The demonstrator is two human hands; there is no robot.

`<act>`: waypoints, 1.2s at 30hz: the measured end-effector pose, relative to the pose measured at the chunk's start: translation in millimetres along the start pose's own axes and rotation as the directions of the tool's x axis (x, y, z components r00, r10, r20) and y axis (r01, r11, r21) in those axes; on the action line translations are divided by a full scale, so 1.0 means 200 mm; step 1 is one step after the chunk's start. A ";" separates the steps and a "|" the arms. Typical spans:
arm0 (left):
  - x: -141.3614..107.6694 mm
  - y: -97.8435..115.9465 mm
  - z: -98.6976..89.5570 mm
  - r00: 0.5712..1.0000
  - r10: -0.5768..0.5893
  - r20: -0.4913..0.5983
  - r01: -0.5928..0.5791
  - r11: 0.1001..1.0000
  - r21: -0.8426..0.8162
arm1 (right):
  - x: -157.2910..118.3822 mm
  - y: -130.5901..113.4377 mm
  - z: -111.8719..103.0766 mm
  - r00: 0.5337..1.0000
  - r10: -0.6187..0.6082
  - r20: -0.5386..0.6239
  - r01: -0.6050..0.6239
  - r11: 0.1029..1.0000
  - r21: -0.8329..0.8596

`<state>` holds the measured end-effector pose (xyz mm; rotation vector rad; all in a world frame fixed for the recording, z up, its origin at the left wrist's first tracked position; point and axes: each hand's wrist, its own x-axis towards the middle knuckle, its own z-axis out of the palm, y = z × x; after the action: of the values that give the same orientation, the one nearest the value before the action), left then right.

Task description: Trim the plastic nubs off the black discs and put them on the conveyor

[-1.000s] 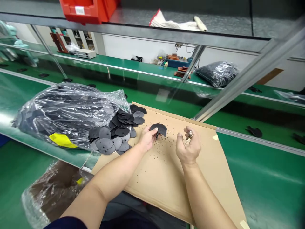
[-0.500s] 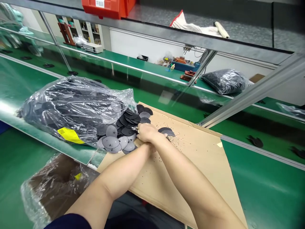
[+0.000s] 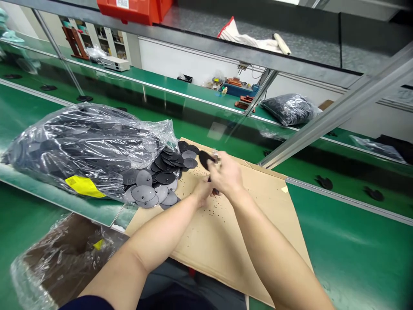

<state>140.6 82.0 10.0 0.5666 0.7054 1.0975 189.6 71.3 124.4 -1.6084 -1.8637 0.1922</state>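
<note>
My left hand [image 3: 203, 192] and my right hand [image 3: 226, 174] meet above the far part of a cardboard sheet [image 3: 209, 245]. A black round disc [image 3: 204, 159] stands tilted between them, its lower part hidden by my fingers. My left fingers seem to grip it. A small metal piece [image 3: 215, 156] shows at my right fingertips. Just left of my hands lies a loose pile of dark grey discs [image 3: 161, 176]. Tiny black bits [image 3: 200, 211] are scattered over the cardboard.
A clear plastic bag of dark discs [image 3: 80, 150] with a yellow label lies left of the pile on a green bench. Beyond the cardboard runs a metal rail [image 3: 322, 122]. A red bin [image 3: 129, 6] sits on the shelf above.
My right hand has moved left from its place apart from my left hand and now meets it at the disc. The view has shifted slightly.
</note>
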 end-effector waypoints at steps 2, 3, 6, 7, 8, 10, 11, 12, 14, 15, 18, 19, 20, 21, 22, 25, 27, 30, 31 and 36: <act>-0.03 0.00 0.00 0.999 -0.009 0.042 0.009 1.000 -0.003 | -0.07 0.14 -0.06 0.962 0.075 -0.262 -0.010 0.970 0.243; -0.03 0.00 0.00 0.999 -0.008 0.051 0.008 1.000 -0.006 | -0.10 0.22 -0.06 0.938 0.139 -0.319 -0.016 0.932 0.361; -0.03 0.02 0.00 1.000 0.006 0.029 -0.006 1.000 -0.002 | -0.22 0.45 0.00 0.878 0.339 -0.339 -0.068 0.789 0.610; -0.02 0.02 0.00 1.000 0.004 0.023 -0.004 1.000 0.008 | -0.25 0.51 0.04 0.864 0.387 -0.322 -0.086 0.743 0.664; -0.03 0.02 0.00 1.000 0.000 0.025 -0.001 1.000 0.020 | -0.28 0.56 0.08 0.856 0.420 -0.300 -0.101 0.706 0.701; -0.04 0.01 0.01 0.999 -0.008 0.042 0.006 0.999 0.047 | -0.33 0.61 0.15 0.858 0.448 -0.251 -0.138 0.672 0.727; -0.05 0.01 0.01 0.998 -0.010 0.056 0.007 0.998 0.061 | -0.35 0.62 0.17 0.869 0.441 -0.226 -0.153 0.672 0.725; -0.06 0.01 0.01 0.998 -0.009 0.069 0.004 0.997 0.075 | -0.36 0.63 0.19 0.883 0.423 -0.204 -0.159 0.679 0.717; -0.07 0.00 0.02 0.997 0.003 0.080 -0.011 0.994 0.106 | -0.38 0.62 0.19 0.911 0.372 -0.177 -0.155 0.707 0.690; -0.08 0.00 0.02 0.997 0.011 0.078 -0.021 0.992 0.123 | -0.38 0.61 0.19 0.921 0.348 -0.173 -0.148 0.725 0.673; -0.09 -0.01 0.03 0.997 0.037 0.061 -0.047 0.985 0.166 | -0.38 0.59 0.16 0.934 0.315 -0.167 -0.149 0.771 0.620; -0.09 -0.01 0.04 0.997 0.045 0.062 -0.055 0.984 0.170 | -0.38 0.59 0.16 0.937 0.310 -0.159 -0.156 0.780 0.606; -0.09 -0.02 0.04 0.996 0.058 0.065 -0.068 0.983 0.169 | -0.39 0.59 0.15 0.941 0.304 -0.145 -0.162 0.785 0.597; -0.09 -0.02 0.04 0.995 0.072 0.072 -0.084 0.982 0.168 | -0.39 0.59 0.14 0.947 0.296 -0.126 -0.167 0.788 0.593; -0.09 -0.02 0.04 0.993 0.087 0.083 -0.100 0.981 0.166 | -0.39 0.60 0.13 0.952 0.287 -0.106 -0.171 0.788 0.591; -0.10 -0.01 0.04 0.986 0.104 0.129 -0.125 0.978 0.165 | -0.39 0.61 0.11 0.967 0.253 -0.030 -0.188 0.789 0.585; -0.11 -0.01 0.04 0.985 0.082 0.153 -0.106 0.982 0.158 | -0.40 0.62 0.09 0.971 0.239 0.021 -0.206 0.785 0.584; -0.12 0.00 0.04 0.987 0.024 0.160 -0.048 0.988 0.149 | -0.41 0.62 0.07 0.971 0.237 0.043 -0.212 0.755 0.621; -0.13 0.00 0.04 0.987 0.010 0.160 -0.034 0.988 0.148 | -0.41 0.61 0.07 0.970 0.238 0.039 -0.207 0.738 0.642; -0.14 0.00 0.05 0.985 -0.010 0.173 -0.015 0.989 0.145 | -0.41 0.60 0.07 0.967 0.256 0.012 -0.183 0.658 0.731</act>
<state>140.0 56.2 23.4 0.7783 0.6359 0.9902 283.1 28.1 21.6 -1.2175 -1.2438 0.8468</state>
